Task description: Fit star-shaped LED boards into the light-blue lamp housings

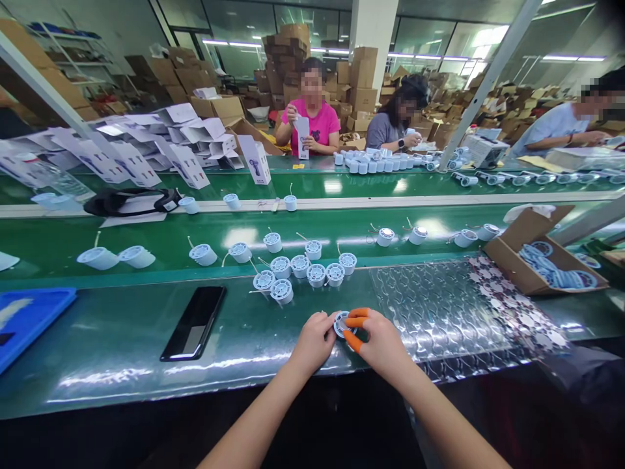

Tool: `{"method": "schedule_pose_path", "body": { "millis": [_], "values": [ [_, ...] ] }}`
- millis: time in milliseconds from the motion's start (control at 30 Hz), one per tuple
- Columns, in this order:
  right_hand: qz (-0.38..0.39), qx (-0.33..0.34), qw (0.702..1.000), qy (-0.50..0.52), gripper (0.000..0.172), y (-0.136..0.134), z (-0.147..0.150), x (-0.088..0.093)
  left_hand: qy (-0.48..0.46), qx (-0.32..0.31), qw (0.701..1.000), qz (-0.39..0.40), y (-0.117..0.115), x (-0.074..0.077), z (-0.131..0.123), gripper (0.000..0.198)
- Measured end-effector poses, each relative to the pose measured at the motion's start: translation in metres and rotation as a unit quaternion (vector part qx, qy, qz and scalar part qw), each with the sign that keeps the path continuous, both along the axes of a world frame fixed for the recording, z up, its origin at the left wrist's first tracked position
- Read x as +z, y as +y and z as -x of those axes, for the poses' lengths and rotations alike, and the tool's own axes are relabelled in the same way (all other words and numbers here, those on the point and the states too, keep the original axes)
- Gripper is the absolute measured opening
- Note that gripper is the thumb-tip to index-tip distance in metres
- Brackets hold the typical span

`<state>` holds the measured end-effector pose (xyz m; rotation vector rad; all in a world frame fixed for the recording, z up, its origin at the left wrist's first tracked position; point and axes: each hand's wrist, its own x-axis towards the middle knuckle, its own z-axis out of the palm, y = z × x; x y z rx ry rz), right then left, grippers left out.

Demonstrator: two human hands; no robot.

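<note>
My left hand [313, 340] and my right hand [378, 339] meet over the near edge of the green bench, both pinching one small round white fan part [340, 322] between them. Orange finger cots cover several fingertips of the right hand. Just beyond, a cluster of several like white round parts [305, 270] with thin wires lies on the bench. A clear plastic sheet with stickers [439, 312] lies right of my hands.
A black phone [194, 324] lies to the left, a blue tray [24, 319] at the far left. An open cardboard box [541, 260] of round parts sits at right. Loose parts ride the green conveyor [342, 228]. Three people work across the line, with white cartons [146, 150] piled at back left.
</note>
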<state>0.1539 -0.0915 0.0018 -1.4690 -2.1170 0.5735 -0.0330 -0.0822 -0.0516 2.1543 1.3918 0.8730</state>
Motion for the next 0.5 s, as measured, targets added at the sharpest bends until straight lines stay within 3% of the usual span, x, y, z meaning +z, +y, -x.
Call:
{"method": "schedule_pose_path", "body": {
  "millis": [133, 233, 367, 500],
  "values": [
    [-0.075, 0.023, 0.993, -0.083, 0.031, -0.007, 0.004, -0.006, -0.012, -0.024, 0.998, 0.057, -0.006, 0.013, -0.001, 0.040],
    [-0.084, 0.020, 0.992, -0.091, 0.030, -0.007, 0.005, -0.009, -0.031, -0.034, 0.994, 0.098, -0.011, 0.019, -0.003, 0.043],
    [-0.051, 0.007, 0.998, -0.035, 0.021, 0.001, 0.003, -0.013, -0.033, 0.002, 0.994, 0.106, -0.008, 0.013, -0.008, 0.035],
    [-0.028, 0.000, 0.999, -0.029, 0.021, 0.007, 0.002, -0.015, -0.038, -0.005, 0.993, 0.109, -0.002, 0.007, -0.008, 0.032]
  ]
}}
